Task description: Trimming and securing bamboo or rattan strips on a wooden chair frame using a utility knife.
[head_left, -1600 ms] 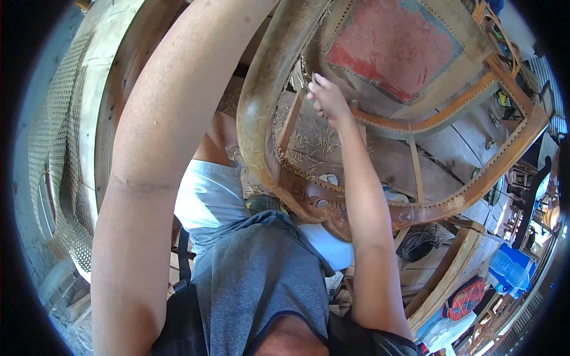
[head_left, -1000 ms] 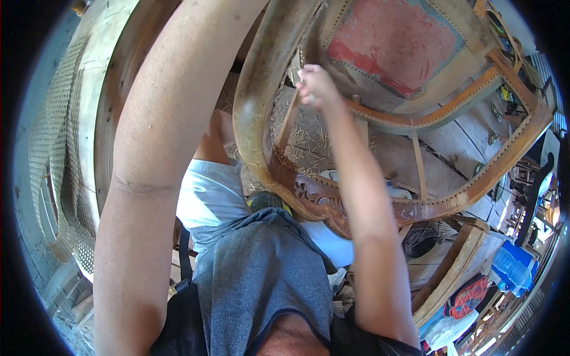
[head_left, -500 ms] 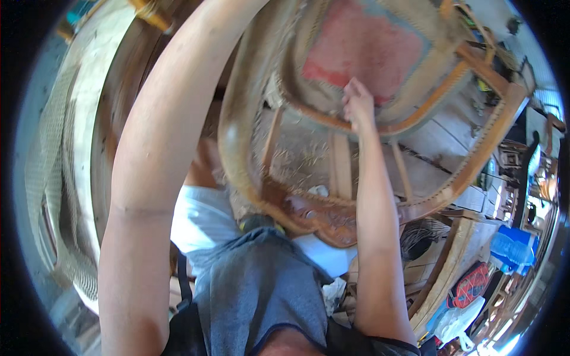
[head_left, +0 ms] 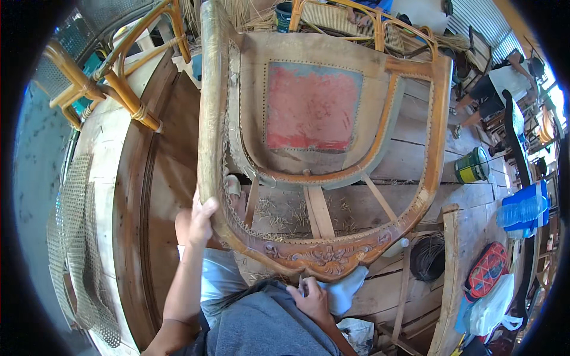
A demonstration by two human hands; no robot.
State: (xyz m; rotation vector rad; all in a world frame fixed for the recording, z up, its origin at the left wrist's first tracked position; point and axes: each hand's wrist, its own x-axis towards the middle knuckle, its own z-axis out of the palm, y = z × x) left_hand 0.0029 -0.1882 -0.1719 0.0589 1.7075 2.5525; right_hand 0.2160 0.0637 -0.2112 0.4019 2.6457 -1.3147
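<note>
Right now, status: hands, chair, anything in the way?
Left hand gripping chair frame, left side. Right hand by carved front rail, contents unclear. Loose clippings on floor beneath, clear of both hands.

Wooden plank floor, corrugated sheeting

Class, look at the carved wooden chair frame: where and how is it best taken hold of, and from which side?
Probably by its two side rails, from outside. The left rail is long and rounded, and the left hand holds its lower bend; the right rail looks exposed too. The carved front rail seems less suitable: broader, with raised ornament.
</note>
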